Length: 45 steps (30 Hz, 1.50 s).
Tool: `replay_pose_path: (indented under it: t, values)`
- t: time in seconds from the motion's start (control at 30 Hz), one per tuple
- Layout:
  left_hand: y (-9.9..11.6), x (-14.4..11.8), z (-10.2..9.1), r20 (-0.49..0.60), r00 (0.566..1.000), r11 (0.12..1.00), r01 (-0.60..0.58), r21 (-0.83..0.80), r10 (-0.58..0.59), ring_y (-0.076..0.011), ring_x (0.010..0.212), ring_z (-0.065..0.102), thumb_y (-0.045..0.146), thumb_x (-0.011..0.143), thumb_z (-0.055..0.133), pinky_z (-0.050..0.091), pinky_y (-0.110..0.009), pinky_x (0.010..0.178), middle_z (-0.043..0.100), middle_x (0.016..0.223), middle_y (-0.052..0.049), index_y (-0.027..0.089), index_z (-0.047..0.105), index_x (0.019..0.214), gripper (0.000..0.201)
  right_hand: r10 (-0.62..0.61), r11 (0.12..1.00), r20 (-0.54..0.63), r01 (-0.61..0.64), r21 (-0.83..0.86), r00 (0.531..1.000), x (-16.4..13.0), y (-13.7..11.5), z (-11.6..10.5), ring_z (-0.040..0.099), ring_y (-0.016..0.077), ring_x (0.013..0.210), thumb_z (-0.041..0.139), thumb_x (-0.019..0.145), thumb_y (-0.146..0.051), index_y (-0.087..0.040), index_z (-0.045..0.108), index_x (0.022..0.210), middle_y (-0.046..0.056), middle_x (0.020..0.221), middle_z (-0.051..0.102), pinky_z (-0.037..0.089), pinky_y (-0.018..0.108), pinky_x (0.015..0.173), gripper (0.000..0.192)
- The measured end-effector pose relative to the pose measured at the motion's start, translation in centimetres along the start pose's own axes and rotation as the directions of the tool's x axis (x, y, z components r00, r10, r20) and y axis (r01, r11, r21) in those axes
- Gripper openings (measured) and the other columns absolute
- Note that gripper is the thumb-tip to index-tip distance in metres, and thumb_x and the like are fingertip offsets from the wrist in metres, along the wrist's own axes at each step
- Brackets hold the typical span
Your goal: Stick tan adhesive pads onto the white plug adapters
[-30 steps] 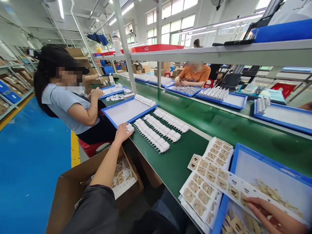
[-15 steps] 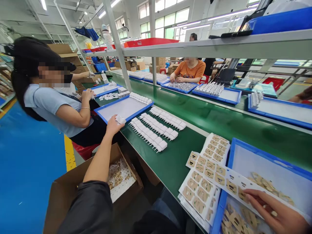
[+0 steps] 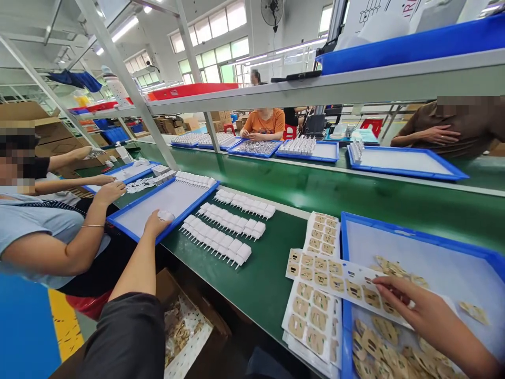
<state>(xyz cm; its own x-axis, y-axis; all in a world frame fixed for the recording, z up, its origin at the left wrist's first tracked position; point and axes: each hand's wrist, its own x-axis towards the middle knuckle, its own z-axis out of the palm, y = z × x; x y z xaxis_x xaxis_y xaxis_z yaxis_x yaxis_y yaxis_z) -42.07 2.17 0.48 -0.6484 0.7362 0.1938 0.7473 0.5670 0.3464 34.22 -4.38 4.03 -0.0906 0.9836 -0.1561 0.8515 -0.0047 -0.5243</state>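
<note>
My left hand (image 3: 157, 225) grips a small white plastic piece (image 3: 166, 216) at the near corner of a blue-rimmed tray (image 3: 196, 206). My right hand (image 3: 420, 305) has thumb and forefinger closed at the upper edge of a strip of tan adhesive stickers (image 3: 335, 271) on white backing; what lies between the fingertips is partly hidden. That strip lies across stacked sticker sheets (image 3: 305, 310) and reaches over a second blue tray (image 3: 344, 295). Loose tan pieces (image 3: 382, 347) lie in this tray below my right hand. Between my hands, white plastic housings with pins (image 3: 216, 239) stand in three rows.
A cardboard box (image 3: 221, 316) with tan scraps stands below the bench edge. On the left a co-worker in light blue (image 3: 31, 226) sits close to the near tray. Overhead runs a shelf (image 3: 252, 97) on metal posts. Beyond the green belt (image 3: 292, 192) are trays of parts and other people.
The view has swung right, bringing a person in brown into sight. My right fingers have shifted to the strip's upper edge. My left hand still holds the white piece by the tray.
</note>
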Motion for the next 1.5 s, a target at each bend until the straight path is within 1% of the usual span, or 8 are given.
replay_pose_path:
  t: [0.23,0.4,0.53,0.67,0.73,0.8,0.97,1.5]
  values:
    - [6.1,-5.9,-1.2,-0.169,0.983,0.991,-0.087,-0.105,0.069,-0.0224,0.138,0.038,0.048,0.082,0.043,0.029,-0.039,0.117,0.042,0.147,-0.007,0.019,0.035,0.137,0.063,-0.015,1.0,0.01,0.015,-0.027,1.0,-0.6,-1.0,0.0,0.056,0.0012,0.086,0.034,0.085,-0.063,-0.028,0.064,0.107,0.002,0.106,0.062,0.047,0.014,0.083,0.051]
    - [16.0,-14.8,0.7,0.17,0.905,0.911,-0.351,-0.216,0.389,-0.0251,0.118,0.059,0.072,0.077,0.042,0.052,-0.045,0.093,0.054,0.133,0.017,0.054,0.044,0.12,0.046,-0.173,0.985,-0.023,0.173,-0.012,0.985,-0.8,-0.1,0.8,0.047,-0.0032,0.076,0.035,0.09,-0.043,-0.017,0.066,0.107,0.004,0.096,0.063,0.034,0.008,0.074,0.044]
    - [25.0,-24.7,2.4,0.241,0.584,0.616,-0.613,-0.495,0.775,-0.0234,0.107,0.064,0.066,0.08,0.048,0.057,-0.036,0.07,0.063,0.121,0.009,0.048,0.054,0.118,0.043,-0.126,0.992,-0.04,0.125,-0.031,0.991,-0.7,0.9,1.4,0.047,-0.0041,0.08,0.042,0.088,-0.039,-0.024,0.066,0.109,-0.001,0.101,0.063,0.03,0.008,0.076,0.035]
    - [33.2,-33.1,3.6,0.172,0.088,0.177,-0.759,-0.626,0.981,-0.0202,0.116,0.06,0.053,0.088,0.049,0.051,-0.037,0.1,0.061,0.125,0.002,0.036,0.06,0.12,0.039,-0.129,0.99,-0.041,0.127,-0.053,0.991,-1.1,0.8,1.5,0.05,-0.0011,0.094,0.043,0.088,-0.037,-0.023,0.065,0.11,0.0,0.11,0.061,0.036,0.011,0.087,0.034]
    - [36.2,-35.2,4.6,0.166,-0.03,0.078,-0.792,-0.605,0.986,-0.0209,0.122,0.055,0.051,0.091,0.045,0.045,-0.038,0.108,0.059,0.129,-0.001,0.032,0.06,0.124,0.041,-0.112,0.992,-0.059,0.108,-0.069,0.992,-1.1,1.1,0.9,0.05,0.0021,0.106,0.041,0.089,-0.037,-0.023,0.064,0.112,0.001,0.114,0.059,0.038,0.015,0.099,0.035]
    - [38.3,-36.0,6.1,0.194,-0.027,0.083,-0.839,-0.538,0.981,-0.0259,0.128,0.049,0.051,0.089,0.047,0.04,-0.044,0.111,0.053,0.136,-0.007,0.024,0.057,0.131,0.05,-0.057,0.996,-0.1,0.05,-0.078,0.993,-1.1,2.0,0.0,0.047,0.0046,0.115,0.037,0.09,-0.032,-0.024,0.061,0.118,0.003,0.121,0.056,0.036,0.021,0.109,0.037]
    - [39.8,-36.1,8.8,0.353,0.133,0.277,-0.874,-0.399,0.926,-0.0323,0.14,0.032,0.058,0.086,0.05,0.029,-0.046,0.117,0.034,0.15,-0.017,0.01,0.046,0.142,0.074,0.101,0.991,-0.151,-0.113,-0.07,0.983,-0.7,5.8,-2.0,0.041,0.0079,0.122,0.037,0.09,-0.035,-0.021,0.054,0.13,0.005,0.133,0.048,0.034,0.023,0.113,0.046]
    - [39.6,-34.9,8.7,0.287,0.205,0.334,-0.774,-0.537,0.936,-0.0249,0.121,0.051,0.061,0.08,0.056,0.04,-0.038,0.105,0.053,0.13,-0.008,0.02,0.048,0.137,0.071,0.074,0.997,-0.183,-0.078,-0.013,0.98,-1.0,5.2,-2.4,0.047,0.0021,0.114,0.045,0.087,-0.04,-0.022,0.059,0.12,0.001,0.125,0.054,0.037,0.014,0.104,0.04]
